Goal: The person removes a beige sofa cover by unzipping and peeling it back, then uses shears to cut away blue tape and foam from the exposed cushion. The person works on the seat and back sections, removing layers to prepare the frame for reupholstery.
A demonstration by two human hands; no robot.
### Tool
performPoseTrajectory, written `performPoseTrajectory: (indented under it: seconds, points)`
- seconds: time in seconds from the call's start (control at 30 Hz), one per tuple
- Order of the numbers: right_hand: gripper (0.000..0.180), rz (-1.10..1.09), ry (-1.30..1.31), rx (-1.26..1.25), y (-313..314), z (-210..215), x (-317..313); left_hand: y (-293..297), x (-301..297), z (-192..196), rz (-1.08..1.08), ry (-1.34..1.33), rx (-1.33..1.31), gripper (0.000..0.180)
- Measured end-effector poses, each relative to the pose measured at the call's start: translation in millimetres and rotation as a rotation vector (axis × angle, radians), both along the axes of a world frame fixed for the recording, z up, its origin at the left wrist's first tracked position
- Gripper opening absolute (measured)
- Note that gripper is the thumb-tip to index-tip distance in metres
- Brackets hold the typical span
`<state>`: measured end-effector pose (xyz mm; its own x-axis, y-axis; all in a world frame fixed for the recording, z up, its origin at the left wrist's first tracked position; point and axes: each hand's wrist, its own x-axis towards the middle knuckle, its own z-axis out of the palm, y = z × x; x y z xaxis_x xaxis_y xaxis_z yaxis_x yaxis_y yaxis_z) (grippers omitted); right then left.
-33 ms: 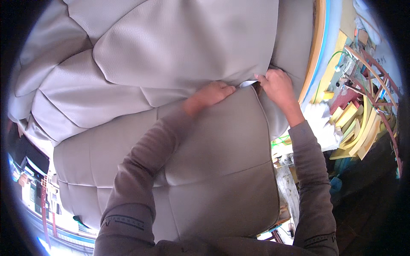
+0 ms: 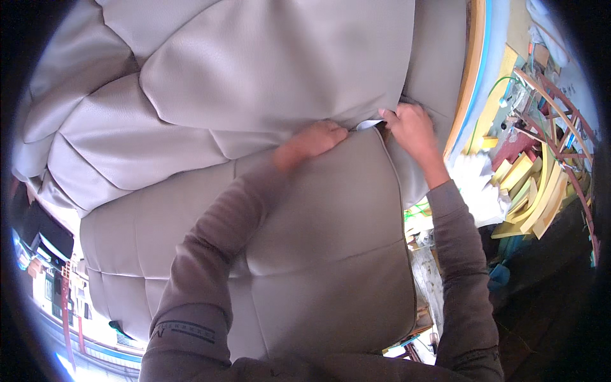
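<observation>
A loose grey-beige leather-like cover (image 2: 280, 70) lies in folds over the far part of a padded seat of the same colour. My right hand (image 2: 412, 130) pinches the cover's lower edge near its right corner, thumb toward the left. To its left, my left hand (image 2: 315, 139) has its fingers closed on the same edge, at the line where cover and seat cushion (image 2: 324, 191) meet. Between the hands a small white strip (image 2: 368, 124) shows under the edge, beside a dark gap. The left fingertips are partly hidden in the fold.
Piping edges the cushion's right side. Beyond it runs a curved wooden edge (image 2: 463, 89). Yellow foam offcuts (image 2: 531, 191), white crumpled material (image 2: 477, 188) and thin reddish bars (image 2: 563, 121) lie at the right. A dark object (image 2: 44, 226) stands at the far left.
My left hand and forearm have shifted very slightly. Both hands stay at the cover's edge.
</observation>
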<state>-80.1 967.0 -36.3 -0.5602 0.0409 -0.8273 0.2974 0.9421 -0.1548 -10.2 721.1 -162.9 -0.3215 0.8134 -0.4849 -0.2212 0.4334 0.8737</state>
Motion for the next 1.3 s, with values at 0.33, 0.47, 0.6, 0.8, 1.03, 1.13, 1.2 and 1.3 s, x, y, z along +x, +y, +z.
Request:
performPoseTrajectory:
  seconds: [0.33,0.47,0.6,0.8,1.03,1.13,1.2,1.3]
  points:
    - [0.062,-0.128,0.048,0.119,-13,-18,26,9,13,9,0.414,0.164,0.071,0.029]
    - [0.052,-0.324,-0.051,0.032,0,-28,28,9,2,25,0.462,0.310,0.055,0.019]
    - [0.050,-0.661,-0.069,-0.069,0,-31,39,7,-8,42,0.518,0.321,0.064,0.015]
    - [0.050,-0.391,0.072,0.011,-19,-11,42,3,-9,42,0.364,0.278,-0.063,0.023]
    - [0.043,-0.546,0.282,0.004,-38,-11,48,1,-20,59,0.572,0.234,0.020,0.024]
    - [0.039,-0.460,0.409,0.080,-40,-16,55,-6,-24,69,0.429,0.085,-0.133,0.027]
    - [0.038,-0.449,0.411,0.095,-41,-18,57,-11,-27,69,0.378,0.183,-0.144,0.026]
    - [0.040,-0.465,0.413,0.098,-44,-17,56,-16,-27,67,0.432,0.264,-0.110,0.025]
